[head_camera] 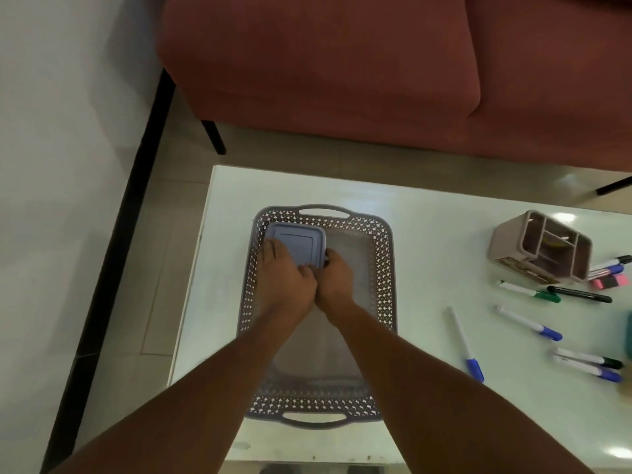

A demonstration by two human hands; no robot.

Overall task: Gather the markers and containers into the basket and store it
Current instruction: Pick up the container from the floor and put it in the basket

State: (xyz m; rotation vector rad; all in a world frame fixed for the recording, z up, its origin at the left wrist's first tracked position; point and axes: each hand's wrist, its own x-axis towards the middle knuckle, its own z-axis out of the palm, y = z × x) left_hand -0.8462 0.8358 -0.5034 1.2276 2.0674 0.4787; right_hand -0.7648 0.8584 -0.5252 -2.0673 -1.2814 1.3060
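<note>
A grey perforated basket with two handles lies on the white table. In its far left corner sits a blue lidded container. My left hand grips the container's near left edge. My right hand holds its near right corner, fingers curled on the rim. Both hands touch each other over the basket. To the right on the table stand a beige divided holder and several loose markers, among them one with a blue cap and one with a green cap.
A white table carries everything; its left edge runs close to the basket. A red sofa stands behind on black legs. A pink eraser lies by the holder. Something teal shows at the right frame edge.
</note>
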